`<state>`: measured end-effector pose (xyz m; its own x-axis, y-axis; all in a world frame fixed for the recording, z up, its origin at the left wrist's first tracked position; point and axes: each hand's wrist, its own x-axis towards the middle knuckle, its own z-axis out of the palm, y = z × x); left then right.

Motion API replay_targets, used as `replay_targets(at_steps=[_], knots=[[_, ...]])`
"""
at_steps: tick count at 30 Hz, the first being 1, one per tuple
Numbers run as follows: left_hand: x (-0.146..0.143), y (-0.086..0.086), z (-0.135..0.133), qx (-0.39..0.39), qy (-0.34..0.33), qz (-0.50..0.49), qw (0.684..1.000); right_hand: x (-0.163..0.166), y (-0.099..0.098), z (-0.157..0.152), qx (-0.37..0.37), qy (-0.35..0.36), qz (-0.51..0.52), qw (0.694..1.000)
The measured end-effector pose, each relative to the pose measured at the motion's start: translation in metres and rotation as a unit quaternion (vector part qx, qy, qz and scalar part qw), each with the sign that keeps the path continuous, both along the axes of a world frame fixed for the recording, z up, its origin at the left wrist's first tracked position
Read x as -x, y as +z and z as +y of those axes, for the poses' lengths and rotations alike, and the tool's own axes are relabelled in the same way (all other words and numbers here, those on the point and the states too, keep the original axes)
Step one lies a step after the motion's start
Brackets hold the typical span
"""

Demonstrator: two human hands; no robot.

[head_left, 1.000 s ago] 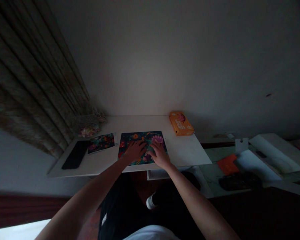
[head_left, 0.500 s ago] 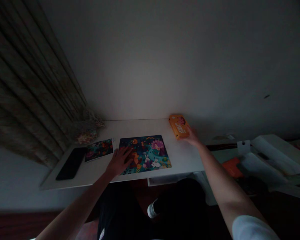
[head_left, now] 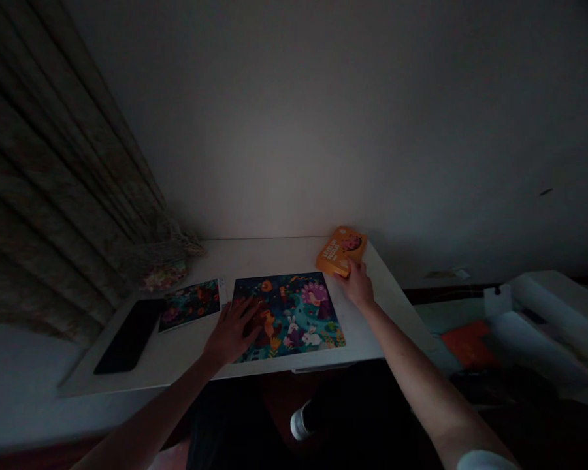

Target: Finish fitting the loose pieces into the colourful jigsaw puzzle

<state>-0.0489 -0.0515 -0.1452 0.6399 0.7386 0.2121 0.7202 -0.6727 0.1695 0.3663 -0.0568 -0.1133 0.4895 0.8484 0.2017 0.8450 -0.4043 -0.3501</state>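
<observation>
Right hand point(head_left: 357, 285) fingers clamped on orange box point(head_left: 340, 250), tilting it up; left hand point(head_left: 232, 329) flat, fingers released, steadying puzzle point(head_left: 294, 313) on counter point(head_left: 274, 254).

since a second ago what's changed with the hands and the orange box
The right hand left the puzzle, reached to the orange box and now grips it, lifted and swung toward the puzzle. The left hand slid to the puzzle's left edge. Puzzle, picture card and phone stayed put.
</observation>
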Motion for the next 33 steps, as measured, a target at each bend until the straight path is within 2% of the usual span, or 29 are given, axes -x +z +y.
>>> replay_targets(at_steps=[7,13,19,25,29,33], knots=[[-0.001,0.000,-0.002,-0.003,0.002,-0.002,1.000,0.034,0.012,0.015,-0.011,-0.082,0.003,0.997],[-0.001,0.000,-0.003,-0.003,0.002,-0.004,1.000,0.027,0.007,0.025,-0.049,-0.116,0.036,0.991],[-0.002,0.001,-0.004,0.000,0.002,0.005,1.000,-0.001,0.007,0.063,-0.076,-0.088,0.079,0.990],[-0.004,0.003,-0.005,0.013,0.014,0.007,1.000,-0.011,0.003,0.095,-0.069,-0.082,0.102,0.989],[-0.004,0.006,-0.006,0.023,0.013,0.007,1.000,-0.016,-0.004,0.099,-0.070,-0.059,0.099,0.991],[-0.004,0.007,-0.005,0.027,0.015,0.011,0.999,-0.023,-0.007,0.084,-0.033,-0.016,0.112,0.993]])
